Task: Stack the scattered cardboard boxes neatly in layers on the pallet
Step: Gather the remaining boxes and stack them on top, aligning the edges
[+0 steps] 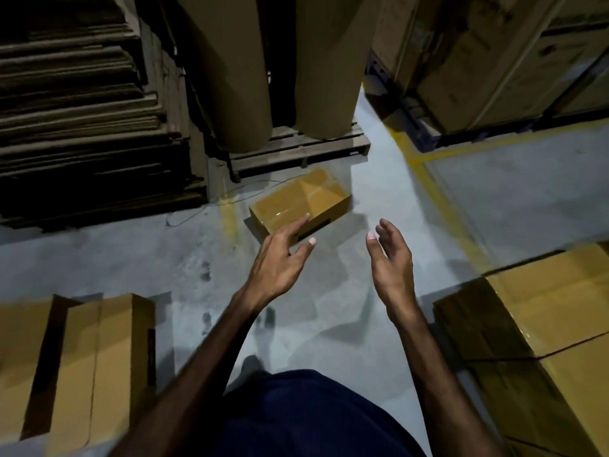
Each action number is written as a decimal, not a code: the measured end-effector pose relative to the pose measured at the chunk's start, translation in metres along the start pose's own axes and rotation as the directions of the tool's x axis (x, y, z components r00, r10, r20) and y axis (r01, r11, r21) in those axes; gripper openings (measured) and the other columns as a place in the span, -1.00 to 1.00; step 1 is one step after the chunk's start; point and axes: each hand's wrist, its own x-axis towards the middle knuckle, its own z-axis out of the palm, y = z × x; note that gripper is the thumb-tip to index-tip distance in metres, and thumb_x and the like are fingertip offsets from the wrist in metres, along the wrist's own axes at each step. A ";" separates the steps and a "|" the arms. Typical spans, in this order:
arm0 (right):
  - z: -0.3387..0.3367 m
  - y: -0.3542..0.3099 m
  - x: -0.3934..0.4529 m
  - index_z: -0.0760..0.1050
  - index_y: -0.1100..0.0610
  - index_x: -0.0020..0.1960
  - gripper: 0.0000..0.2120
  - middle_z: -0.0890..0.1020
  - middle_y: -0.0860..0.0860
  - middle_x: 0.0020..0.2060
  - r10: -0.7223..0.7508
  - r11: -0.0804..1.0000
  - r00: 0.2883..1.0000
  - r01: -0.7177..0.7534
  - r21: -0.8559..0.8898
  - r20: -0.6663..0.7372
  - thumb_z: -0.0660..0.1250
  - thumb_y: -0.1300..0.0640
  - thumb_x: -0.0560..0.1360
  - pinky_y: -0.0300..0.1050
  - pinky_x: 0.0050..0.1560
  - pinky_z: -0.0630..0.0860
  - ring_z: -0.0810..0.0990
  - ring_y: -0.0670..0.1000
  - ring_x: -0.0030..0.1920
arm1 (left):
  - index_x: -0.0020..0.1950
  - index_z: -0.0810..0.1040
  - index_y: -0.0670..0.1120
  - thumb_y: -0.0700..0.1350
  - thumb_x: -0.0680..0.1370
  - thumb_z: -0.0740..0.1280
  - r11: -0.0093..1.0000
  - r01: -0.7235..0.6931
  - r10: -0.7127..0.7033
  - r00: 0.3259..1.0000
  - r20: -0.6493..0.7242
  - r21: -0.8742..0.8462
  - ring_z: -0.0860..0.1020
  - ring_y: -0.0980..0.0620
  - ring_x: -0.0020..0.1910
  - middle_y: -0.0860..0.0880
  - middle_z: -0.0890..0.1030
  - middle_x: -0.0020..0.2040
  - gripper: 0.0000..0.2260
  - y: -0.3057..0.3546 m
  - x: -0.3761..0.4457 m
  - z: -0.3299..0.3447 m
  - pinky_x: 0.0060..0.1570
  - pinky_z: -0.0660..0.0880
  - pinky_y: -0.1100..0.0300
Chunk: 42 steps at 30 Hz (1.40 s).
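Cardboard boxes are what I'm gathering, and I count four tan ones close by: two sealed ones side by side at my right (540, 311), one large one at my left (79, 367) with a dark gap along its top, and one small taped box (301, 199) lying skewed on the grey floor (131, 258) straight ahead, just short of a wooden pallet (296, 150) that carries two tall brown paper rolls (230, 70). More big cartons (494, 61) stand far right on a dark pallet, and flat cardboard sheets (82, 110) are piled at the left. That small box looks stiff and, I'd judge, light (its taped top shines, so likely slick); taking it by the two short ends seems safest. My left hand (280, 258) reaches out with the grip wide, fingers straight, forefinger over the box's near edge; whether it touches I cannot tell. My right hand (390, 258) hangs just right of the box, grip wide too, holding nothing.
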 end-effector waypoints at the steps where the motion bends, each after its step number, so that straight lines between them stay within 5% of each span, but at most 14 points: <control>1: 0.017 -0.006 0.004 0.36 -0.01 0.59 -0.48 0.48 -0.03 0.51 0.003 1.000 1.000 -0.003 -0.008 -0.002 0.34 -0.07 0.67 0.06 0.49 0.42 0.43 -0.02 0.50 | 0.62 0.39 0.05 0.08 0.69 0.34 1.000 0.003 -0.003 1.000 -0.008 0.000 0.46 0.07 0.49 0.08 0.44 0.57 -0.50 -0.009 0.008 -0.015 0.43 0.49 -0.11; 4: 0.063 -0.020 0.015 0.35 -0.01 0.59 -0.48 0.48 -0.03 0.51 -0.001 1.000 1.000 0.001 -0.025 -0.002 0.33 -0.08 0.67 0.13 0.51 0.41 0.43 -0.01 0.50 | 0.62 0.39 0.05 0.08 0.68 0.34 1.000 -0.007 0.007 1.000 -0.022 0.000 0.47 0.05 0.49 0.07 0.45 0.57 -0.50 -0.037 0.031 -0.053 0.41 0.51 -0.10; 9: 0.130 -0.035 0.033 0.34 -0.06 0.60 -0.48 0.47 -0.05 0.52 -0.002 0.998 1.000 0.002 -0.070 -0.005 0.32 -0.10 0.67 0.19 0.49 0.43 0.44 -0.01 0.49 | 0.62 0.39 0.03 0.06 0.69 0.35 1.000 -0.006 0.007 1.000 -0.018 0.011 0.47 0.10 0.45 0.05 0.44 0.57 -0.50 -0.077 0.065 -0.101 0.29 0.42 0.20; 18: 0.184 -0.052 0.086 0.33 -0.03 0.60 -0.47 0.46 -0.05 0.52 0.020 0.989 1.000 -0.019 -0.146 0.007 0.31 -0.09 0.68 0.07 0.49 0.41 0.42 -0.03 0.50 | 0.63 0.37 0.01 0.01 0.69 0.35 0.997 0.073 -0.073 0.997 0.008 -0.018 0.47 -0.01 0.46 -0.01 0.48 0.54 -0.51 -0.118 0.146 -0.135 0.44 0.44 -0.01; 22: 0.200 -0.044 0.136 0.34 -0.02 0.60 -0.48 0.47 -0.04 0.52 0.053 0.987 0.998 -0.048 -0.152 0.026 0.32 -0.09 0.67 0.06 0.49 0.40 0.42 -0.02 0.50 | 0.63 0.38 0.01 0.03 0.69 0.35 0.995 0.093 -0.092 0.995 0.031 -0.019 0.51 0.10 0.38 0.05 0.45 0.57 -0.50 -0.133 0.189 -0.130 0.42 0.47 -0.02; 24: 0.214 -0.034 0.171 0.36 -0.02 0.58 -0.49 0.48 -0.02 0.51 0.058 0.989 0.997 -0.051 -0.142 0.051 0.33 -0.07 0.67 0.05 0.49 0.40 0.44 0.00 0.50 | 0.62 0.39 0.02 0.04 0.69 0.35 0.992 0.125 -0.125 0.992 0.027 0.002 0.58 0.08 0.23 0.04 0.47 0.55 -0.50 -0.142 0.214 -0.127 0.34 0.51 0.02; 28: 0.241 -0.017 0.238 0.36 0.02 0.59 -0.48 0.49 0.01 0.50 0.110 0.985 0.986 -0.091 -0.148 0.127 0.32 -0.06 0.67 0.16 0.50 0.41 0.46 0.02 0.47 | 0.60 0.43 0.01 0.06 0.68 0.36 0.972 0.220 -0.223 0.974 0.034 0.083 0.54 -0.02 0.42 0.03 0.51 0.52 -0.51 -0.161 0.260 -0.126 0.39 0.51 -0.07; 33: 0.274 0.004 0.313 0.32 0.02 0.61 -0.47 0.45 -0.01 0.53 0.168 0.980 0.971 -0.147 -0.132 0.169 0.31 -0.03 0.68 0.01 0.45 0.41 0.44 0.02 0.48 | 0.58 0.45 -0.01 0.24 0.58 0.28 0.943 0.294 -0.307 0.949 0.067 0.154 0.57 -0.07 0.37 -0.01 0.53 0.50 -0.39 -0.205 0.326 -0.122 0.31 0.54 -0.09; 37: 0.299 0.052 0.358 0.35 0.05 0.59 -0.48 0.48 0.01 0.50 0.225 0.959 0.968 -0.199 -0.200 0.115 0.32 -0.05 0.68 0.09 0.48 0.41 0.47 0.03 0.47 | 0.57 0.46 -0.01 0.16 0.62 0.33 0.927 0.321 -0.352 0.924 0.151 0.194 0.59 -0.07 0.35 -0.01 0.53 0.49 -0.46 -0.261 0.389 -0.099 0.32 0.55 -0.07; 42: 0.346 0.168 0.391 0.38 0.07 0.57 -0.48 0.53 0.10 0.46 0.456 0.862 0.890 -0.440 -0.252 0.009 0.32 -0.07 0.67 0.04 0.42 0.45 0.52 0.14 0.43 | 0.57 0.45 -0.10 -0.02 0.69 0.36 0.891 0.348 -0.432 0.845 0.314 0.290 0.59 -0.15 0.35 -0.11 0.53 0.49 -0.55 -0.382 0.468 -0.050 0.35 0.52 -0.02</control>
